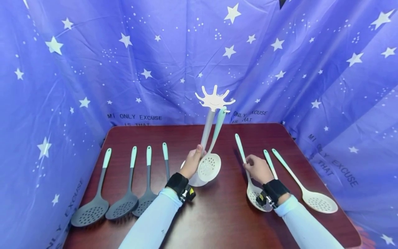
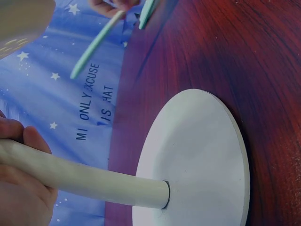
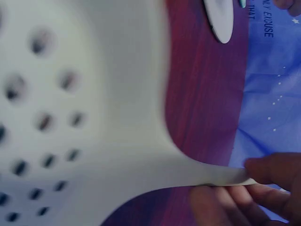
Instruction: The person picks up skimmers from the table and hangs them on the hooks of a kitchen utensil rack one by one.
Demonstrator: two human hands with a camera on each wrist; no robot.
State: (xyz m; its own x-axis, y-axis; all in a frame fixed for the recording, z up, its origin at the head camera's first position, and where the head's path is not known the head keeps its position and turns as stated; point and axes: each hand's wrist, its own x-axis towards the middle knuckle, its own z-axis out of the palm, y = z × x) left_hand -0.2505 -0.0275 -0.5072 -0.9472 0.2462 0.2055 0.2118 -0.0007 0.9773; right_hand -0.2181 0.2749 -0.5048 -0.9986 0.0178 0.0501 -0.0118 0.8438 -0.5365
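Observation:
My left hand (image 1: 192,162) grips the white pole (image 2: 94,181) of a utensil stand, whose round base (image 2: 202,146) sits on the table. Several hooked prongs (image 1: 214,101) spread out at the top of the stand. From one prong hangs a white skimmer (image 1: 209,167) with a mint handle end, its bowl beside my left hand. Further right, my right hand (image 1: 259,168) pinches another white skimmer (image 1: 252,193) by its handle, between thumb and fingers. Its perforated bowl (image 3: 56,108) fills much of the right wrist view, and my right wrist partly covers it in the head view.
Several grey skimmers (image 1: 91,211) with mint handle ends lie along the left of the dark red table (image 1: 211,221), one partly behind my left arm. At the right lie a white skimmer (image 1: 320,201) and another mint handle (image 1: 269,162). Starry blue curtains (image 1: 174,52) surround the table.

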